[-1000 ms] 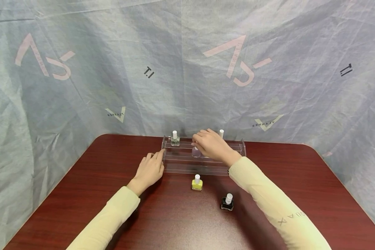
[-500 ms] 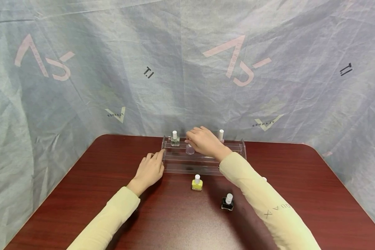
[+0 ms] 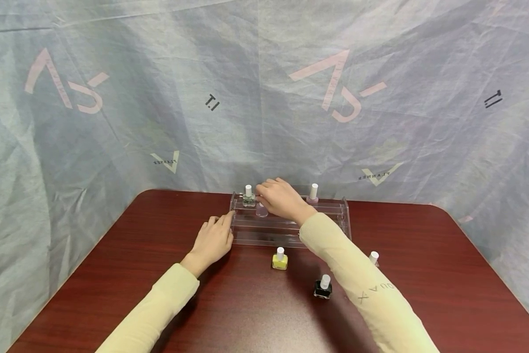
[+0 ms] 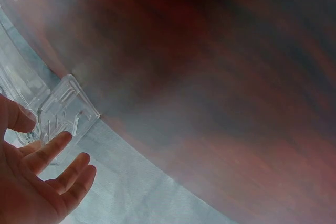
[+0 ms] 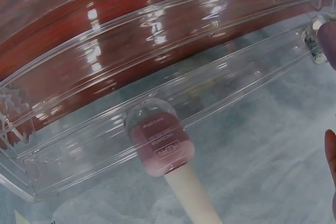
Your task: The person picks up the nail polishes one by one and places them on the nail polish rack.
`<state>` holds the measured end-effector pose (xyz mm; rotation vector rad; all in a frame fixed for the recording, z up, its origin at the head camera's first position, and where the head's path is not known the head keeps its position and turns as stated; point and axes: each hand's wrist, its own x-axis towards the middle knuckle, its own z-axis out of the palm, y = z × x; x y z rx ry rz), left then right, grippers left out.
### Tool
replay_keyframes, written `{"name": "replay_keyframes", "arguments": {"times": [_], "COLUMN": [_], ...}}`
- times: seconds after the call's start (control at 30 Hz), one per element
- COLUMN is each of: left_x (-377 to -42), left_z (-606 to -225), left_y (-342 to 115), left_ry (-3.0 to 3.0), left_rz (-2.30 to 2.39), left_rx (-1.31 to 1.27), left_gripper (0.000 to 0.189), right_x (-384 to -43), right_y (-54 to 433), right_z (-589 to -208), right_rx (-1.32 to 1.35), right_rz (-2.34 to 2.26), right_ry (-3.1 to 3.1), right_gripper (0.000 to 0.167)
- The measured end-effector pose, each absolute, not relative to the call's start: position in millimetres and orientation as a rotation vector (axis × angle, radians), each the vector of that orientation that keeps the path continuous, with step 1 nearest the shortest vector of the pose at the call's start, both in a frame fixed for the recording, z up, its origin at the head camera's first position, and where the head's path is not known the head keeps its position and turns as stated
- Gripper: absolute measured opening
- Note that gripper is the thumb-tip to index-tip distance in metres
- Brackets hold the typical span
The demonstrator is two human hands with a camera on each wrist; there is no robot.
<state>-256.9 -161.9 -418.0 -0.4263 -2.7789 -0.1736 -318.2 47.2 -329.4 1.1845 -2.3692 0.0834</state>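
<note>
My left hand (image 3: 210, 242) rests its fingers on the left end of a clear acrylic tiered rack (image 3: 255, 237). In the left wrist view the fingers (image 4: 48, 153) are fairly straight against the rack's side panel (image 4: 71, 106). My right hand (image 3: 284, 200) pinches a lilac nail polish bottle (image 3: 262, 211) near its top, over the rack's left part; the fingers hide most of its cap. Just left of it, a glittery clear nail polish bottle (image 3: 248, 200) stands on the back tier. Further right on that tier is a pink nail polish bottle (image 3: 312, 197), its label visible in the right wrist view.
On the dark red table (image 3: 114, 274) before the rack stand a yellow nail polish bottle (image 3: 280, 261) and a black nail polish bottle (image 3: 323, 288). Another white-capped bottle (image 3: 374, 258) is partly hidden by my right sleeve (image 3: 357, 274). A grey cloth (image 3: 193, 73) hangs behind.
My right hand has moved left along the rack with the lilac nail polish bottle, closer to the glittery one. The white-capped bottle at right has come into view past the sleeve. The left hand stays put.
</note>
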Motion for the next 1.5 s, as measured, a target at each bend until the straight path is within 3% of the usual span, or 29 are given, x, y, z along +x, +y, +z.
{"name": "replay_keyframes", "arguments": {"times": [1.5], "left_x": [-258.2], "left_z": [-419.4], "left_y": [-162.4], "left_ry": [-2.782], "left_rz": [-0.146], "left_rx": [-0.432], "left_gripper": [0.049], "right_x": [-321.6], "right_y": [10.0], "right_z": [-350.2], "right_rx": [1.118], "right_rz": [-0.084], "right_ry": [-2.516], "right_gripper": [0.016]}}
